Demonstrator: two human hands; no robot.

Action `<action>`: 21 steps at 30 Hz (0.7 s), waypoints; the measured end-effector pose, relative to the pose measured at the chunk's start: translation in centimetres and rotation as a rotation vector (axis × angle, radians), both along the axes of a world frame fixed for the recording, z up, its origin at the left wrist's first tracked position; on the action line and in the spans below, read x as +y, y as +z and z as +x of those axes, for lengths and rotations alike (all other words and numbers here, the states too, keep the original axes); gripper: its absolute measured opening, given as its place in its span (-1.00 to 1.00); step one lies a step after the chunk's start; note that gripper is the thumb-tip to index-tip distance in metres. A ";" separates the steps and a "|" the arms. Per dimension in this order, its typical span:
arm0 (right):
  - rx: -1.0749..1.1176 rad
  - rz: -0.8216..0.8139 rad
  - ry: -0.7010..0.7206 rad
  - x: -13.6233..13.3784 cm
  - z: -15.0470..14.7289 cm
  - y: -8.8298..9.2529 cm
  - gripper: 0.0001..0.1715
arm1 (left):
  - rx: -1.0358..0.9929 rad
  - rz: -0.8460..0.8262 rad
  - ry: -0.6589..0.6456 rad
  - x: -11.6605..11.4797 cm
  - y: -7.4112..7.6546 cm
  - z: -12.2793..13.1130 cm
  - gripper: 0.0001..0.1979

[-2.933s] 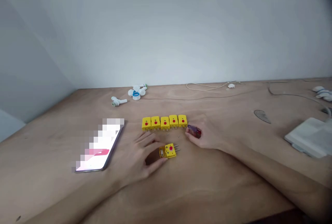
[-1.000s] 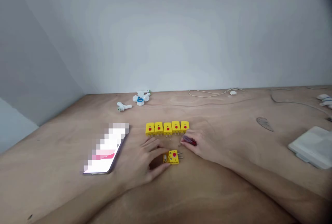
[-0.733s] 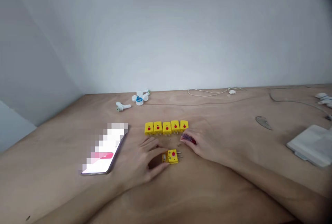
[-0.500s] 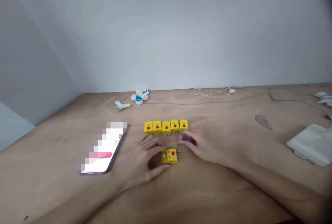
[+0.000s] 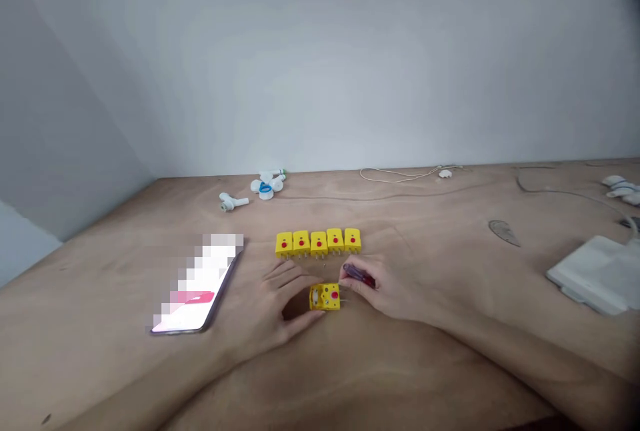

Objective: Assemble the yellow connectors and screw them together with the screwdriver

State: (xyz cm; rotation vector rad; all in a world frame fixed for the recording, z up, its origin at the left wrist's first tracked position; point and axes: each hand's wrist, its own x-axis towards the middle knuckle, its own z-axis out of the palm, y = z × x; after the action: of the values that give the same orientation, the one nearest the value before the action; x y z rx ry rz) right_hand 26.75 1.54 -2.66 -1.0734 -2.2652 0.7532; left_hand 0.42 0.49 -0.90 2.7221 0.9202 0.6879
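A yellow two-pin plug [image 5: 331, 306] with a red dot and a recess at its left end lies flat on the table, pins to the right. My left hand [image 5: 280, 298] pinches it between thumb and fingers along its far and near edges. In my right hand [image 5: 380, 288] is a small screwdriver [image 5: 359, 275] with a see-through dark red and purple handle; its fingertips are at the plug's far right corner, and the tool's tip is too small to make out. Behind both hands stands a row of several similar yellow plugs [image 5: 319, 243], pins toward me.
A phone [image 5: 233, 284] with a lit screen lies to the left. White pipe-like fittings [image 5: 265, 188] and a thin cord [image 5: 395, 180] are by the wall. A white flat case [image 5: 595, 274] sits at the right, near a grey cable [image 5: 565, 192]. A tiny bit [image 5: 324, 265] lies before the row.
My right hand has shifted slightly left with the screwdriver, its fingertips now at the plug's edge. My left hand stays around the plug. The whole view has shifted slightly.
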 end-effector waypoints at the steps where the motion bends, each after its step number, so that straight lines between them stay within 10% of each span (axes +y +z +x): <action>1: 0.013 -0.010 -0.003 0.0 0.0 0.0 -0.76 | -0.001 0.008 -0.007 0.0 0.0 0.0 -0.67; 21: 0.118 -0.106 -0.033 0.0 -0.2 -1.1 -0.70 | -0.060 0.086 -0.036 0.0 -0.8 -0.3 -0.60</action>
State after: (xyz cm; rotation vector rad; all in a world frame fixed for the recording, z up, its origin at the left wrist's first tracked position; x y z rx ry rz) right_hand 26.52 1.56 -3.72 -1.0826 -2.1243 0.9078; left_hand 0.09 0.50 -1.75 2.7685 0.8442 0.8158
